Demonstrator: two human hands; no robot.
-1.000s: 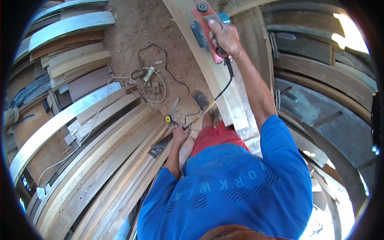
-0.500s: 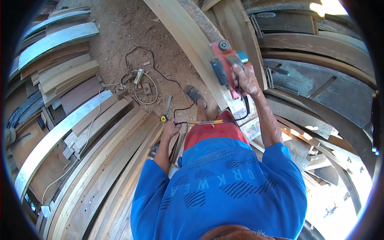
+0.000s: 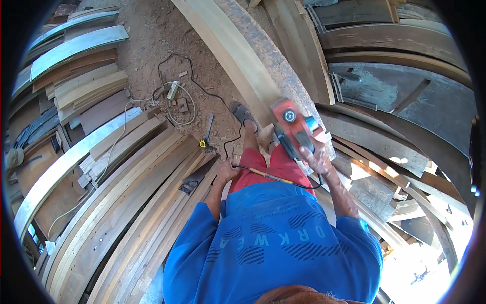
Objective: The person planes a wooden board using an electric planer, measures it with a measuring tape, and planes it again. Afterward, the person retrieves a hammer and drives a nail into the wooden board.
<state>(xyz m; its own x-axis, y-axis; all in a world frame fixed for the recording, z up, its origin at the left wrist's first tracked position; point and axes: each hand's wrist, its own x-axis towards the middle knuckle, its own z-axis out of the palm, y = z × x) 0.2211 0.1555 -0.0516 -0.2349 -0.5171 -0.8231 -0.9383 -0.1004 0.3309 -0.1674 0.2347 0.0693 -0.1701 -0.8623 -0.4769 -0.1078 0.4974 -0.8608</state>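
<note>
At the board (image 3: 228, 48), right hand (image 3: 318, 159) grips planer (image 3: 292, 121) — left hand (image 3: 227, 170), cord (image 3: 268, 176).

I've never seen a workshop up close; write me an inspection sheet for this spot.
Surface: long pale board beside a speckled plank.
Job's things: red power tool at the board's near end.
Clutter: yellow tape measure; wood scraps on the dirt ground.
Hands: right on the tool's handle; left grips its cord.
Cables: dark cable winding over the ground near a socket strip.
Surroundings: stacked boards; sandalled foot beside the pale board.
</note>
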